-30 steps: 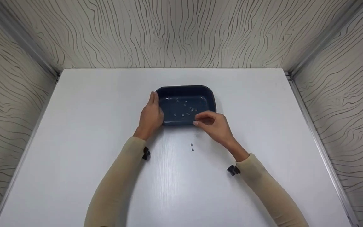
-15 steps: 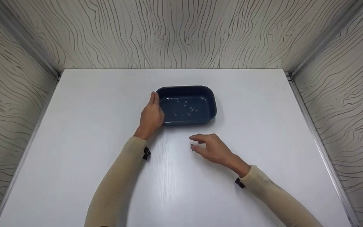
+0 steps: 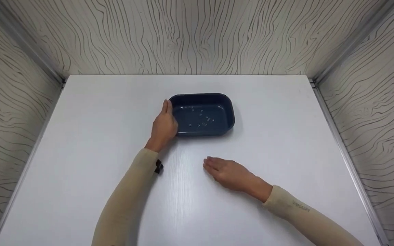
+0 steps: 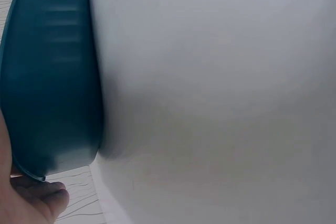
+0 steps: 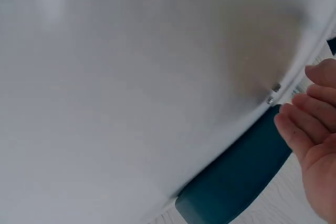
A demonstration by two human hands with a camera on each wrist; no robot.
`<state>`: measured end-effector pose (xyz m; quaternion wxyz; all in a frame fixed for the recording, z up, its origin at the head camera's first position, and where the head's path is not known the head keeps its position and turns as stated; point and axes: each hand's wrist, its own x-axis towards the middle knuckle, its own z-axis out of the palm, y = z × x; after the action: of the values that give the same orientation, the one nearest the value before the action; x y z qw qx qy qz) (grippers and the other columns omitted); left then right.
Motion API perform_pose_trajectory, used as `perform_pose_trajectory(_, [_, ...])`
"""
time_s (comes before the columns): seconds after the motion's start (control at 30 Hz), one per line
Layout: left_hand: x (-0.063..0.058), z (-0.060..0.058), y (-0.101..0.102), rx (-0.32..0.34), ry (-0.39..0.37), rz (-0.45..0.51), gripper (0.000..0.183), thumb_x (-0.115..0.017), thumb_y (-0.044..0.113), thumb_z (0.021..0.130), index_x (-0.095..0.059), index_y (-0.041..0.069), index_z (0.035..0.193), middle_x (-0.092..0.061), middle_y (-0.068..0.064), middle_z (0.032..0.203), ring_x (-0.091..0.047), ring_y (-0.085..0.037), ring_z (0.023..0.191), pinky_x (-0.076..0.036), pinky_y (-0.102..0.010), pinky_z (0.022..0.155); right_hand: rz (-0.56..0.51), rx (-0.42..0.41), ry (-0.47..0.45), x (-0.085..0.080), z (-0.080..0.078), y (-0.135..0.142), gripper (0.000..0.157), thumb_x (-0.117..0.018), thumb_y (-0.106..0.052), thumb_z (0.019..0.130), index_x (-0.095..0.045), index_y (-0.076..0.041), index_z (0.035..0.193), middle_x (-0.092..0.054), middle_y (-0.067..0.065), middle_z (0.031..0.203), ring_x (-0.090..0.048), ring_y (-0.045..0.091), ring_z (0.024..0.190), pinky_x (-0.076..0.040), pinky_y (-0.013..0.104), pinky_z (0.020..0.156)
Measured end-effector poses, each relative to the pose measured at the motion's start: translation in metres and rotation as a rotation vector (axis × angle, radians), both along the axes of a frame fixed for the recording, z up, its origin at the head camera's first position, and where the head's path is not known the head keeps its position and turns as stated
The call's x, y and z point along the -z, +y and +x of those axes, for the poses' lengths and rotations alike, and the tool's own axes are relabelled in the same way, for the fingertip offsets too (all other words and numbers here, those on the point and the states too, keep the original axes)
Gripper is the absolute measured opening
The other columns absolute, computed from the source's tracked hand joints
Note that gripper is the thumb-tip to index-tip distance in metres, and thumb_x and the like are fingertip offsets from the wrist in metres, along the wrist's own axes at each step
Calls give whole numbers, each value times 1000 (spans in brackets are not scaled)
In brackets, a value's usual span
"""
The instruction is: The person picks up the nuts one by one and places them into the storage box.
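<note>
A dark blue plastic basin (image 3: 204, 131) sits toward the back of the white table, with several tiny ring-shaped metal nuts (image 3: 198, 125) scattered over its floor. My left hand (image 3: 163, 125) grips its left side; in the left wrist view the fingers (image 4: 56, 201) come round the rim at the corner. In front of the basin, my right hand (image 3: 229, 174) reaches low over the table, palm down, fingers extended and close together. Two more small nuts (image 5: 273, 93) lie on the tabletop just off its fingertips in the right wrist view; the hand hides them from the head camera.
The white table (image 3: 91, 136) runs back to a wood-grain patterned wall (image 3: 183, 37), with similar panels on both sides. Metal rails (image 3: 351, 157) line the table's side edges.
My right hand has moved from the basin's front right rim back toward me, down over the two loose nuts, its fingers going from a pinch to straighter. The left hand stays on the basin.
</note>
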<state>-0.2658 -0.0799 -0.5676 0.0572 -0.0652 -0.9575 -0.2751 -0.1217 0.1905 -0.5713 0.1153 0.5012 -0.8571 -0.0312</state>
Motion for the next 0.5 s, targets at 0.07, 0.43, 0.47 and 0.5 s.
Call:
perform_pose_trajectory(0.07, [1,0,0,0,-3,0,60,-36,10,106,-25,-6,163,-29,-25,171,-69,-34,86,-60,-46,78,86,-36,89,2,1,2,42,-73,-11,96,-67,-4,137,-72,11,138,-70,20,129,-58,31,107])
perform_pose_trajectory(0.43, [0,0,1,-6,0,-19,60,-36,9,105,-26,-5,163,-30,-24,171,-66,-31,74,-58,-43,69,221,-98,153,5,-2,10,50,-74,-9,95,-63,-6,144,-68,9,145,-66,18,135,-53,30,113])
perform_pose_trajectory(0.47, [0,1,1,-6,-2,-21,60,-36,9,105,-26,-5,163,-30,-24,171,-66,-30,74,-58,-43,68,224,-101,157,6,-2,10,51,-74,-9,94,-63,-6,144,-68,9,144,-66,18,135,-53,30,113])
perform_pose_trajectory(0.5, [0,0,1,-6,-4,-23,60,-36,9,105,-26,-5,163,-30,-24,171,-66,-29,75,-58,-42,69,223,-104,162,7,-3,10,51,-75,-9,94,-64,-6,143,-69,8,144,-66,18,135,-54,29,113])
